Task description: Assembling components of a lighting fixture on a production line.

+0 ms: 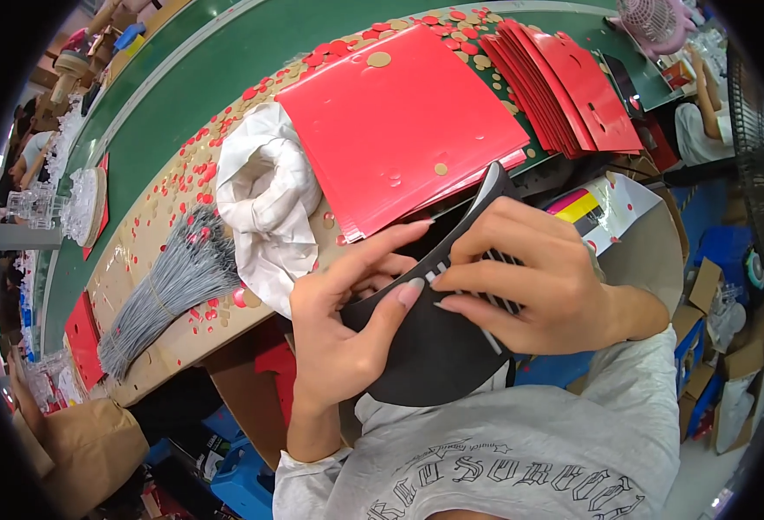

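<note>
A worktop (pixel 182 347) carries stacked red sheets (pixel 399 130); on its near side, a black piece (pixel 425 368) is held up in both hands. The left hand (pixel 338 338) pinches its curved edge between thumb and fingers; the right hand (pixel 542 282) draws its fingers together by pale stripes (pixel 434 272), grip unclear. Edge work seems under way, calling for a steady left hold.

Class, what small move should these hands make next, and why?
Perhaps slide the right hand slightly along the black piece: its fingertips rest by the white stripes near the rim, while the left hand grips alongside, seemingly steadying it.
</note>
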`<state>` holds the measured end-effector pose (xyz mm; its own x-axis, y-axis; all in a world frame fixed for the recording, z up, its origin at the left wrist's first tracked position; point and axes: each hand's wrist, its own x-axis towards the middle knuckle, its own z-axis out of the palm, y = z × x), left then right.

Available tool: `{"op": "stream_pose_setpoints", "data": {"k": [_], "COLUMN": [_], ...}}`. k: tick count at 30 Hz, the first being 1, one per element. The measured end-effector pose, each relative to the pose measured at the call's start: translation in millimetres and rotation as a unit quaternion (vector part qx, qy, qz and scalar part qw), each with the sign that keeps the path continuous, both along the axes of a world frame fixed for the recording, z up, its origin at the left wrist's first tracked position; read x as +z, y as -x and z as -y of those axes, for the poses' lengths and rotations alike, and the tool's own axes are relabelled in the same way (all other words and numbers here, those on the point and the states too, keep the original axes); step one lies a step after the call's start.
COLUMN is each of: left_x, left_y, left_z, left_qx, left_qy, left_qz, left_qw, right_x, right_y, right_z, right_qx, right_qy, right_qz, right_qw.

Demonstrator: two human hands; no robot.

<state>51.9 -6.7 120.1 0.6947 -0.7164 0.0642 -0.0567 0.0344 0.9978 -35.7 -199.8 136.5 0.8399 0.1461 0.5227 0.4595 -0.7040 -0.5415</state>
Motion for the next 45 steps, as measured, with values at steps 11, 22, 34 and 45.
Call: {"op": "stream_pose_setpoints", "data": {"k": [11,22,34,45], "left_x": [-11.9,-17.4,-40.5,-55.5], "left_y": [3.5,2.4,-1.8,4.7], "left_z": [4.2,2.4,2.3,22.8], "left_qx": [0.029,0.043,0.041,0.025], "left_qy": [0.023,0.055,0.011,-0.296], "left_qz": [-0.042,-0.07,-0.101,0.277], "left_qw": [0.998,0.995,0.994,0.914], "right_x": [-3.0,-15.8,1.6,-43.7], "right_y": [6.4,6.2,-32.2,-150.0], "right_z": [-1.4,-1.2,25.4,56.3], "right_qx": [-0.007,-0.019,0.061,0.097], "right_qy": [-0.004,-0.014,-0.072,0.01], "right_qz": [-0.067,-0.007,-0.098,-0.236], "right_qw": [0.998,1.0,0.991,0.967]}}
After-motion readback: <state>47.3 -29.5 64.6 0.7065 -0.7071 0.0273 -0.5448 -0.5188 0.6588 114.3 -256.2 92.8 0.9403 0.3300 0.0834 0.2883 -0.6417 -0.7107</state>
